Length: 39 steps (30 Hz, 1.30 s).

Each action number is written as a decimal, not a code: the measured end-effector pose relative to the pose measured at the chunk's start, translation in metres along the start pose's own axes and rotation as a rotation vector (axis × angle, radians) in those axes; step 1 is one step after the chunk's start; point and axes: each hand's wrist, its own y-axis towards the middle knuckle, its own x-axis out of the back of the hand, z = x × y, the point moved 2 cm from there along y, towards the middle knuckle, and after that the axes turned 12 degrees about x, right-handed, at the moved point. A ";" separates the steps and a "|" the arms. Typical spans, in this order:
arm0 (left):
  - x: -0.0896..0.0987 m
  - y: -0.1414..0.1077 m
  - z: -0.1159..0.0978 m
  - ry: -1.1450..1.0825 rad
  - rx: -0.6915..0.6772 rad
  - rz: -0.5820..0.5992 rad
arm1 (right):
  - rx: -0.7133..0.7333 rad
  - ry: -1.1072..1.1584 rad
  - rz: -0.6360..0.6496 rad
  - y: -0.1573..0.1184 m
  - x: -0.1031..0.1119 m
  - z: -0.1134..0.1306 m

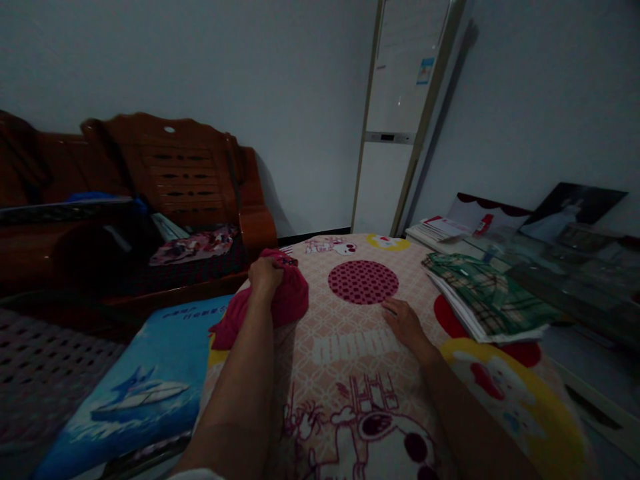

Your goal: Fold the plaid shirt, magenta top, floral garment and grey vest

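My left hand point(265, 275) is closed on a bunched magenta cloth point(291, 297) at the left edge of a table-like surface. That surface wears a pink patterned cover point(350, 327) with cartoon figures and a dark pink dotted circle. Palm down, my right hand point(404, 321) rests on the cover just below the circle, its fingers spread a little and nothing in them. Folded green plaid cloth point(485, 290) lies on white material to the right of that hand.
A blue box with a boat picture point(150, 380) stands at the lower left. Behind it is a wooden bench point(180, 167) with clothes. A tall white air conditioner point(387, 120) stands at the back. Papers and a glass-topped cabinet point(555, 267) are at the right.
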 end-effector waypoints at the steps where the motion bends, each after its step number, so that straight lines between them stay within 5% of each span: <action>1: 0.002 -0.005 -0.011 -0.002 -0.006 -0.019 | -0.013 0.004 -0.014 0.001 0.001 0.001; 5: -0.011 -0.042 -0.068 -0.081 -0.194 -0.035 | -0.069 0.062 -0.085 0.004 0.003 0.009; 10: -0.047 -0.083 -0.111 -0.117 -0.457 0.193 | -0.086 0.130 -0.111 0.002 0.004 0.013; 13: -0.038 -0.074 -0.104 -0.133 -0.494 0.171 | -0.092 0.137 -0.092 0.000 0.004 0.011; 17: 0.003 -0.041 -0.070 -0.010 -0.372 0.087 | -0.124 0.115 -0.057 0.001 0.005 0.010; 19: 0.016 -0.029 -0.054 0.103 -0.336 0.146 | -0.124 0.096 -0.037 0.002 0.006 0.011; 26: -0.001 -0.023 -0.033 0.360 -0.348 0.441 | -0.110 0.098 -0.018 0.002 0.008 0.014; 34: -0.001 -0.050 -0.076 -0.014 -0.562 0.357 | -0.186 0.288 -0.140 0.006 0.015 0.023; 37: -0.020 -0.081 -0.105 -0.151 -0.561 0.267 | -0.280 0.497 -0.190 0.008 0.017 0.027; 39: -0.039 -0.105 -0.120 -0.206 -0.587 0.320 | -0.394 0.665 -0.232 0.008 0.018 0.028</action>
